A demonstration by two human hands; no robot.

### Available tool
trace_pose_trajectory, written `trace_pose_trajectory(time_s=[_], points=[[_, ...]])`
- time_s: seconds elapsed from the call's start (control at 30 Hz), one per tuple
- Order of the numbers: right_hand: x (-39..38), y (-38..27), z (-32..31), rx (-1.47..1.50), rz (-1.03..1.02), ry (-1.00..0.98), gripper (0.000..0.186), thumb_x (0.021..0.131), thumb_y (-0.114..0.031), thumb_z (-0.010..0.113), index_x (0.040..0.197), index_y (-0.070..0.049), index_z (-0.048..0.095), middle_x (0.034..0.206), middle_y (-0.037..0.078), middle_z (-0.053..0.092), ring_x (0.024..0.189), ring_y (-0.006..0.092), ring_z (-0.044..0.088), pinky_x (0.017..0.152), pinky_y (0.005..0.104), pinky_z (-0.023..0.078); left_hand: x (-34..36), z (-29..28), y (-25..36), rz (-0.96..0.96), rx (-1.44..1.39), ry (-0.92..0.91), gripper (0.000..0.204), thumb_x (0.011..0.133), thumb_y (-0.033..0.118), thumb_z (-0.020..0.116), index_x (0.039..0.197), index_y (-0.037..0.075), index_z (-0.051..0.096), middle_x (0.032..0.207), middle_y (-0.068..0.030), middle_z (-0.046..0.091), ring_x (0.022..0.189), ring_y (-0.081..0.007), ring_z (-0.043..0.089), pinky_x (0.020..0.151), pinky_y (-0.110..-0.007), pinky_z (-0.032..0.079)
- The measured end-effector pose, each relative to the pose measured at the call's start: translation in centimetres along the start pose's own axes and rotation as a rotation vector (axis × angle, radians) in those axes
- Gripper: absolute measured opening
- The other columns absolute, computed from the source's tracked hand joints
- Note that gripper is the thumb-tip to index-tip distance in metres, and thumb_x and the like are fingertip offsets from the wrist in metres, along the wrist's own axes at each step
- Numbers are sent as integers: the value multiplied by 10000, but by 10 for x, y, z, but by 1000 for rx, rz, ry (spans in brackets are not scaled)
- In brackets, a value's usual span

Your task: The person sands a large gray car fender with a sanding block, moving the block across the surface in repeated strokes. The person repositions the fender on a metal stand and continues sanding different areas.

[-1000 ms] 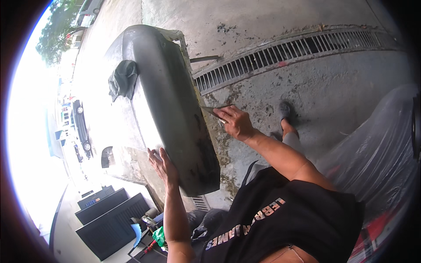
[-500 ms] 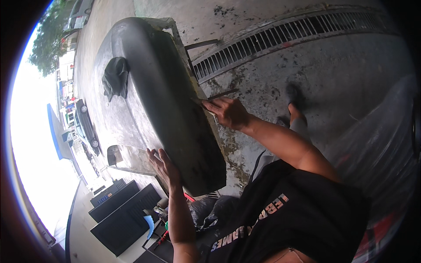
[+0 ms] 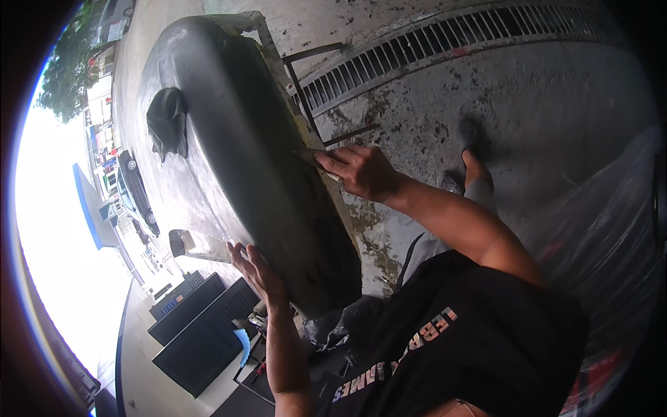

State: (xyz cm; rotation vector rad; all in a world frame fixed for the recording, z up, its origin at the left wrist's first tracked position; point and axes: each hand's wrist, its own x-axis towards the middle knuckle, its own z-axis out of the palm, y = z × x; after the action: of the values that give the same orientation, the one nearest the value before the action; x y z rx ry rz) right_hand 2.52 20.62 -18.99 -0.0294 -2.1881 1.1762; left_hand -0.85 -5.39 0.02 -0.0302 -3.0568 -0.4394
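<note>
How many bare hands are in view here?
2: left hand on the lower left part of the grey shell, right hand at its right edge. Any in the distance are too small to tell.

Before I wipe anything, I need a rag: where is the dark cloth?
In the head view, the dark cloth lies at upper left, draped on the curved grey panel, farther up the picture than the left hand.

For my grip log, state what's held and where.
Right hand: a thin, flat, greyish tool, by the end away from the grey curved panel. Left hand: merely touching it.
</note>
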Motion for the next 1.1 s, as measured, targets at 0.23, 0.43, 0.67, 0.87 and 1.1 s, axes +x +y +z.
trace_pose_trajectory(time_s=[0.23, 0.43, 0.67, 0.87, 1.1], points=[[8, -3, -4, 11, 35, -13, 624, 710, -5, 672, 1332, -63, 660, 963, 83, 718, 812, 272, 713, 664, 368, 614, 1, 0, -6, -11, -30, -7, 780, 1081, 584, 401, 1592, 0, 315, 1582, -253, 349, 1524, -384, 280, 1241, -519, 216], [14, 4, -1, 27, 25, -5, 613, 708, -34, 700, 1320, -67, 666, 936, 75, 710, 821, 266, 711, 670, 359, 615, 2, 0, -3, -26, -58, -6, 814, 1065, 614, 414, 1591, 1, 315, 1600, -248, 337, 1528, -387, 269, 1238, -521, 215], [11, 5, -9, -8, -15, -81, 569, 733, -120, 761, 1294, -80, 676, 921, 76, 688, 846, 238, 711, 682, 344, 622, 1, -1, -7, -31, -32, -15, 817, 1071, 616, 382, 1600, 0, 293, 1627, -247, 306, 1520, -385, 279, 1233, -524, 224], [14, 2, -18, -39, -50, -121, 586, 700, -98, 769, 1278, -62, 682, 916, 69, 685, 821, 232, 706, 637, 340, 609, 1, -1, 0, -10, -16, -24, 819, 1080, 609, 353, 1631, 14, 235, 1599, -243, 334, 1510, -377, 295, 1229, -528, 228], [26, 0, -12, -56, -15, -56, 568, 712, -64, 762, 1275, -54, 690, 871, 63, 677, 792, 231, 699, 605, 335, 603, 0, -1, 5, 2, 17, -23, 828, 1077, 618, 346, 1641, 28, 204, 1586, -244, 346, 1493, -378, 318, 1219, -527, 244]])
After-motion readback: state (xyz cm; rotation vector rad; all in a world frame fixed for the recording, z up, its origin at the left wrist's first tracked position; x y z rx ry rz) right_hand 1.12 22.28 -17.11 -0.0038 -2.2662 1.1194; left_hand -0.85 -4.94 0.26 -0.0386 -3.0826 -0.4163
